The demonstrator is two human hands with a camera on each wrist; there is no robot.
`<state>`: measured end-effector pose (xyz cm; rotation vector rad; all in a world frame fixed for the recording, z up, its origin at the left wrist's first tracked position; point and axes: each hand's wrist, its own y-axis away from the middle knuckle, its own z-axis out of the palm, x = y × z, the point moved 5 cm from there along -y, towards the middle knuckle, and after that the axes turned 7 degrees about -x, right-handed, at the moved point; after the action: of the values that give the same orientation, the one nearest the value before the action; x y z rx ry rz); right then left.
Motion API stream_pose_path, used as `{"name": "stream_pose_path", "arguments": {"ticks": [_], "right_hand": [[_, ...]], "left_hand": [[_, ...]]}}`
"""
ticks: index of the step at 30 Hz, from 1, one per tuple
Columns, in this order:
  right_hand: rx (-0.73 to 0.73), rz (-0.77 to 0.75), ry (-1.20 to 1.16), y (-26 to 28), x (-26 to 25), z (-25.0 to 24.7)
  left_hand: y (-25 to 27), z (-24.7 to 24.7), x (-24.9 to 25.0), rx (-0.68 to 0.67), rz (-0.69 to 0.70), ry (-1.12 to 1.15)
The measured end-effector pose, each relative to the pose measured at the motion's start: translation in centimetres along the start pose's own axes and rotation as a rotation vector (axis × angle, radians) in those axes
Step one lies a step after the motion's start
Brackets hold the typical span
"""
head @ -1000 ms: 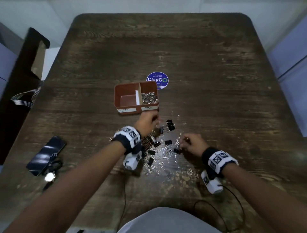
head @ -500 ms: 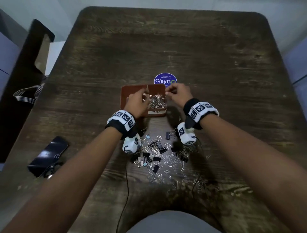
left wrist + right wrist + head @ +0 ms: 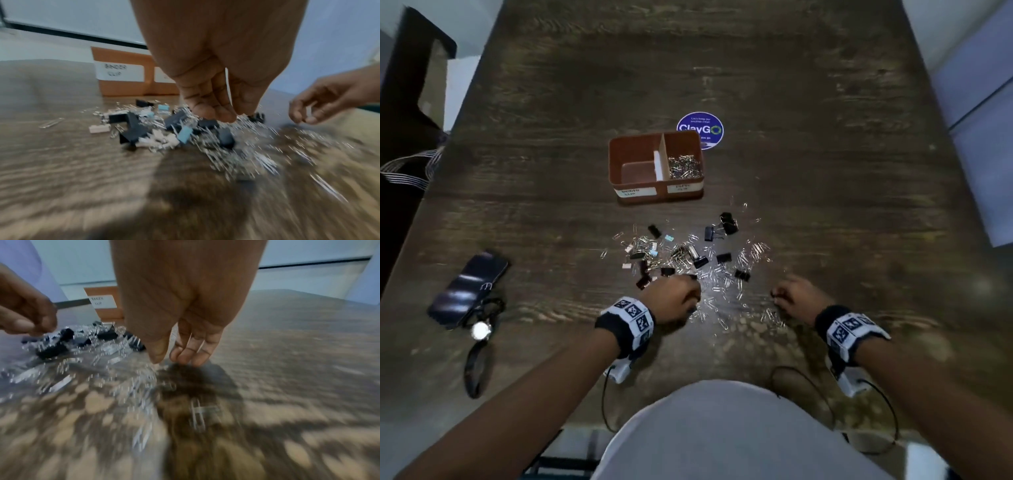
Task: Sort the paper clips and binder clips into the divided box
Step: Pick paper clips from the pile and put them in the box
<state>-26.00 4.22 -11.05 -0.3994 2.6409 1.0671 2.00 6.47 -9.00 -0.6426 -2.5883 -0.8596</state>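
Observation:
The brown divided box (image 3: 634, 192) stands mid-table. Its left compartment, labelled BINDER CLIP (image 3: 120, 72), is bare, and its right one holds paper clips (image 3: 686, 167). Nearer me lies a mixed pile of black binder clips (image 3: 723, 257), a few pale ones (image 3: 185, 134) and loose silver paper clips (image 3: 726, 279). My left hand (image 3: 690, 291) hangs over the pile's near edge, its fingertips (image 3: 225, 114) drawn together just above the clips with nothing seen between them. My right hand (image 3: 779, 294) reaches down at the pile's right edge, its fingertips (image 3: 185, 357) at the table and its thumb apart.
A round blue sticker (image 3: 700, 130) lies behind the box. At the left sit a dark phone (image 3: 469, 287) and a strap with a small round light (image 3: 481, 330). Cables (image 3: 808, 387) trail near the table's front edge. A dark chair (image 3: 404, 113) stands at the far left.
Half a second ago both hands were over the box's right compartment. Both have since drawn back to the near edge of the clip pile, and the view has tilted down.

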Motion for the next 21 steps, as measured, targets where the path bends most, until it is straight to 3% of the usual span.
{"name": "stream_pose_path", "arguments": {"ticks": [5,10,13,18,21], "right_hand": [[0.267,0.189,-0.071,4.4,2.4,2.8],[0.325,0.344,-0.163,6.4,3.3,6.1],[0.35,0.277,-0.205,6.6,1.9,7.3],[0.224,0.063,-0.276,5.4,-1.1,8.2],[0.275,-0.001,-0.288,5.0,-1.4,7.6]], "left_hand": [[1.8,4.0,1.8,0.055,0.019,-0.186],[3.7,6.2,2.1,0.155,-0.096,-0.182],[4.5,7.1,2.7,0.144,-0.146,-0.168],[3.9,7.7,2.9,0.112,-0.22,-0.141],[3.6,7.4,3.3,0.129,-0.227,-0.09]]}}
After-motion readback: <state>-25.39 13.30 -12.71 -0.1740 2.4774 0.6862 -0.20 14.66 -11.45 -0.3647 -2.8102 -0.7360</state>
